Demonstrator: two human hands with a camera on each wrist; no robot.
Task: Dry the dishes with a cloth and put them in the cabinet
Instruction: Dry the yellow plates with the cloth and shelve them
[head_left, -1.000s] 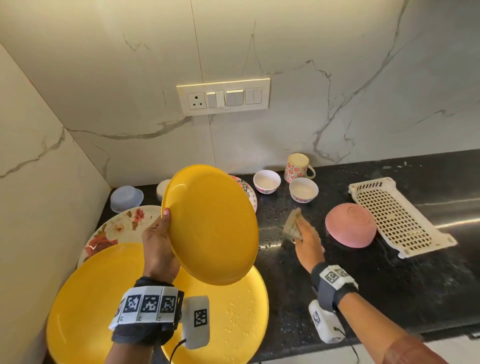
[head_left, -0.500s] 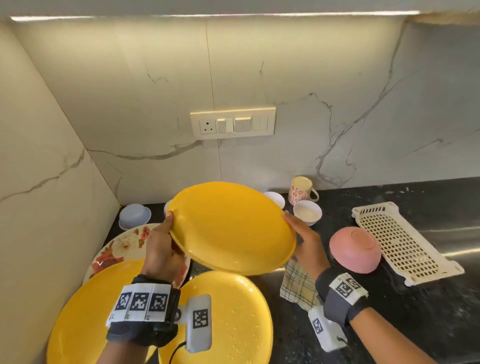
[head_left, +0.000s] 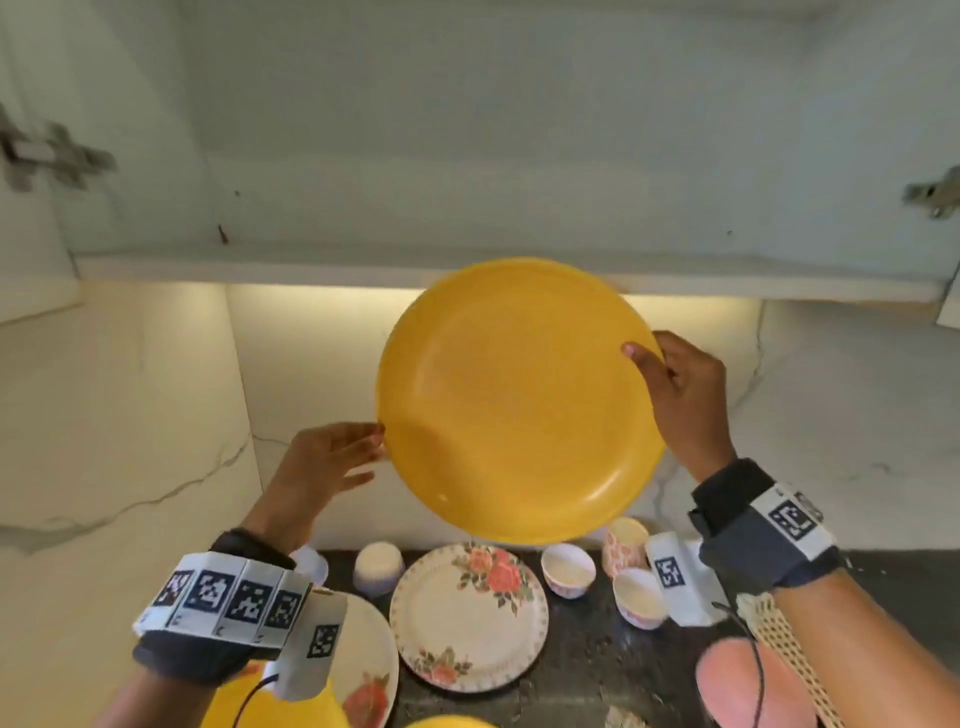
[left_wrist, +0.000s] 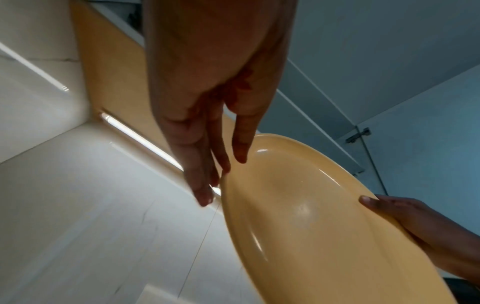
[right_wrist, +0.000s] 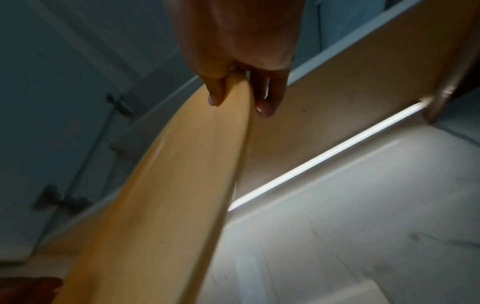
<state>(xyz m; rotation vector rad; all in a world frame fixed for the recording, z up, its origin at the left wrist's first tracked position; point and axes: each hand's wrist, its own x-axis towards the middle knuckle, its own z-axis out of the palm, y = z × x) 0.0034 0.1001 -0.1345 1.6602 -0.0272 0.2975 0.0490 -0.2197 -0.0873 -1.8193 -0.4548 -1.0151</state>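
Note:
A yellow plate (head_left: 519, 400) is held up just below the open wall cabinet (head_left: 467, 156), its face tilted toward me. My right hand (head_left: 675, 395) grips its right rim, thumb on the front and fingers behind; the right wrist view shows the same pinch on the yellow plate (right_wrist: 182, 185). My left hand (head_left: 327, 462) has straight fingers, whose tips touch the left rim. The left wrist view shows those fingertips (left_wrist: 205, 195) against the edge of the yellow plate (left_wrist: 311, 226). No cloth is in view.
On the black counter (head_left: 582, 670) below lie a floral plate (head_left: 467, 618), a second floral plate (head_left: 363, 665), small white bowls (head_left: 568, 569), a floral cup (head_left: 623, 543), a pink bowl (head_left: 748, 686), a white drying rack (head_left: 784, 649) and yellow plates (head_left: 280, 712). The cabinet's shelf edge (head_left: 363, 270) runs just above the plate.
The yellow plate has risen from above the counter to the cabinet's lower edge. My right hand left the cloth and took the right rim; my left hand's grip loosened to fingertips.

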